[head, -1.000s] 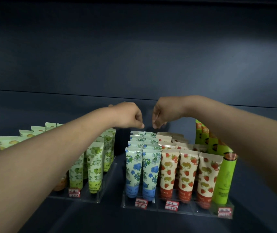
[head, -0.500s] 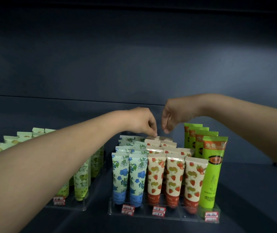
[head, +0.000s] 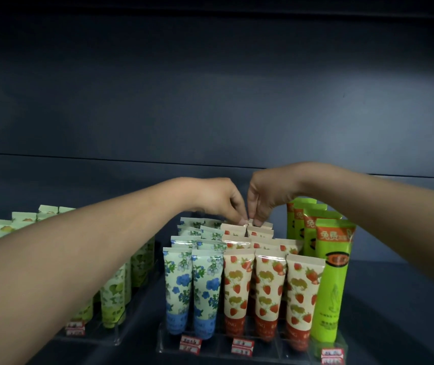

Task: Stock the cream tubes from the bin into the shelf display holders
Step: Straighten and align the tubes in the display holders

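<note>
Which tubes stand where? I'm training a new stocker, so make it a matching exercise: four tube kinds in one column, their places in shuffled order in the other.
Tubes
1. blue-flower tubes
2. strawberry tubes
3. tall green tubes
4. leaf tubes

Places
A. right end of the right holder
B. left holder
C. left side of the right holder
D. middle of the right holder, where the left hand and right hand pinch back-row tops

Pairs: 1-C, 2-D, 3-A, 4-B
</note>
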`<state>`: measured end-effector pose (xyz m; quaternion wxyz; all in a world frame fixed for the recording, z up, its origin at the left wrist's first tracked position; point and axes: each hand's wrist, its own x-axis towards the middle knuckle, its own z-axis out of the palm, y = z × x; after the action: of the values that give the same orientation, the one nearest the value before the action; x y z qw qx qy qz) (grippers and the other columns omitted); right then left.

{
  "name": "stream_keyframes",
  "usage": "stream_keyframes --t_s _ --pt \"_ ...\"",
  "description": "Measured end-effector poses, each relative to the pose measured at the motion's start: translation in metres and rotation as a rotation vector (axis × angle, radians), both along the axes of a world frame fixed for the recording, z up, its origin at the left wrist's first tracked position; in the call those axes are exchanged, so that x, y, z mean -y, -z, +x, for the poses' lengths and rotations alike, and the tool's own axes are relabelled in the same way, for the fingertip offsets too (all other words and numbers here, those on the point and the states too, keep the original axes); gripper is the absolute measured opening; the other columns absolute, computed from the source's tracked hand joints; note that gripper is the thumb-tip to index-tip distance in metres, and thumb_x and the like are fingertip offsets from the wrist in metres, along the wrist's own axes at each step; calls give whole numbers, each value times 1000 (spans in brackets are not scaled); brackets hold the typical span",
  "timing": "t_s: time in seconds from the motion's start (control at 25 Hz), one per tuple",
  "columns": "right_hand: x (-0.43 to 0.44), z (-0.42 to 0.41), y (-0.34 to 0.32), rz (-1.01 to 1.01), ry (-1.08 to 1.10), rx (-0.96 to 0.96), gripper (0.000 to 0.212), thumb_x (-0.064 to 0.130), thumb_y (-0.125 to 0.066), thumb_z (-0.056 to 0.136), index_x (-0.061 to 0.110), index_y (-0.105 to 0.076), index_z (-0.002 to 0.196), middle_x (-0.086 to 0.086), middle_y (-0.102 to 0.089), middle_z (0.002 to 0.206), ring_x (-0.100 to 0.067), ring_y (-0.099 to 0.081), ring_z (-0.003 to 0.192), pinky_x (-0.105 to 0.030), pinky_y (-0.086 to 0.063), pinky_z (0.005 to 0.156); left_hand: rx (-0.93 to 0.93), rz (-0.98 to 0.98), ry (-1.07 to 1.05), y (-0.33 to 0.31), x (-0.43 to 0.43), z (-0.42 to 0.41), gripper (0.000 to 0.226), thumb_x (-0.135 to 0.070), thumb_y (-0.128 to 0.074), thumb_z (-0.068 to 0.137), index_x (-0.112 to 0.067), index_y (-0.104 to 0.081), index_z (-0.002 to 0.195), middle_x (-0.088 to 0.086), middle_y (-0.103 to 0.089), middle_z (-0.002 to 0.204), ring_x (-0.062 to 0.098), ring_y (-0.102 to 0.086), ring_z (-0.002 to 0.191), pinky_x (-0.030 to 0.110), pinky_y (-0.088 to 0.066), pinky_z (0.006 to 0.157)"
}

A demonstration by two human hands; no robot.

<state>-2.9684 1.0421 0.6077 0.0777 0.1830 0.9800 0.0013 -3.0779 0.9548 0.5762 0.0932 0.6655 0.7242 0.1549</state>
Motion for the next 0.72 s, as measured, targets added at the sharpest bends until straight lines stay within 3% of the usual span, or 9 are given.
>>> stream_keyframes --t_s 0.16,0.36,0.52,0.72 --pt "-4 -3 2 9 0 18 16 17 -76 75 15 -73 91 16 -62 71 1 -53 69 -22 -41 76 40 10 7 1 -1 0 21 -16 -68 82 -8 -72 101 -11 -65 75 1 -57 72 22 -45 89" --pt "-6 0 0 25 21 59 14 21 -75 76 17 -72 90 11 -67 80 -5 -59 81 -24 -41 83 18 17 -10 3 0 -8 18 -18 -69 82 -9 -73 97 11 -72 97 13 -61 83 34 -48 94" --pt "-7 0 0 10 29 92 14 19 -73 79 15 -72 91 3 -69 90 -13 -62 93 -27 -42 87 -20 25 -35 5 -1 -8 19 -20 -68 83 -8 -73 97 10 -72 99 17 -63 88 37 -48 94" --pt "-9 1 0 -18 9 40 10 19 -72 80 15 -73 89 0 -72 94 -15 -65 96 -24 -42 86 -48 25 -40 7 0 -6 19 -21 -67 84 -8 -73 96 7 -72 97 11 -60 83 29 -48 88"
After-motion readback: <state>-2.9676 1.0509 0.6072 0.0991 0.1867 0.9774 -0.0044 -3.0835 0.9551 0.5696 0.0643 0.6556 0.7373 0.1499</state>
